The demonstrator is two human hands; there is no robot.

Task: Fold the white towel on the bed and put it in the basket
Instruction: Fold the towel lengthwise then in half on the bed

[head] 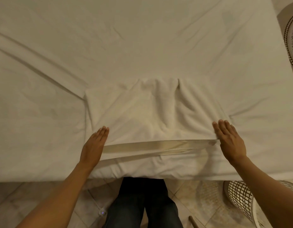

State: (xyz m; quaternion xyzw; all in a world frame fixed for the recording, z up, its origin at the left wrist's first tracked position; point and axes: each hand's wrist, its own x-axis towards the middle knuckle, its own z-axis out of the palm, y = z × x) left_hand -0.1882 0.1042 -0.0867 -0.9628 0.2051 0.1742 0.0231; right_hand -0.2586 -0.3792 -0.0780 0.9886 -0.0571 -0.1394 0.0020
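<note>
A white towel (150,116) lies folded over on the white bed (142,38), close to the bed's near edge, with wrinkles across its top layer and a smooth woven band along its near hem. My left hand (93,145) rests flat at the towel's near left corner, fingers together. At the near right corner my right hand (229,139) presses flat on the towel, fingers straight. Neither hand grips the cloth. A white lattice basket (237,195) stands on the floor at the lower right, partly behind my right forearm.
The bed sheet has long creases running from the left toward the towel. A patterned round object (292,38) sits at the right edge beside the bed. Tiled floor (19,198), my dark trousers (142,203) and a small white device (102,212) show below the bed's edge.
</note>
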